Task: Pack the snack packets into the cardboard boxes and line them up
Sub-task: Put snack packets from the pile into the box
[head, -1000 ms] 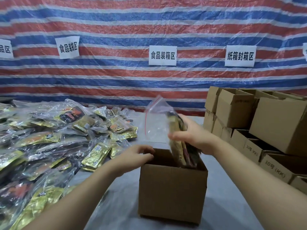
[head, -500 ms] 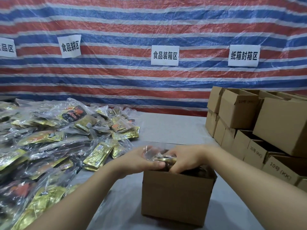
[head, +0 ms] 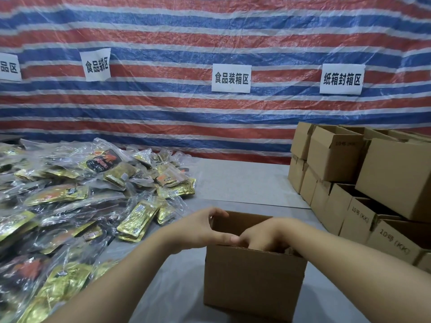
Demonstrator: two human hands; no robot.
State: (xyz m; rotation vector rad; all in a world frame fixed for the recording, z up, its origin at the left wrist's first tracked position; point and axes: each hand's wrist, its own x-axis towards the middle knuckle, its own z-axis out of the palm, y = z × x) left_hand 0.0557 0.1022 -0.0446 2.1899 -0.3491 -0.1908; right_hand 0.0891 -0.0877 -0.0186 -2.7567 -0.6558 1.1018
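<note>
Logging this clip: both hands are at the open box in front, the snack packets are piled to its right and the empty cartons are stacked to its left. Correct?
Not quite: the sides are swapped. The head view shows the snack packets piled left of the open box and the cartons stacked to its right. Both the left hand and right hand are at the box.

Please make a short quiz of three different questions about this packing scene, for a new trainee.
1. True or false: the right hand reaches down inside the open cardboard box.
2. Where is the pile of snack packets: A) left of this box, B) right of it, C) behind it?
3. Fill in: the left hand rests at the box's ____ rim.

Key: 1 true; 2 A; 3 left.
</note>
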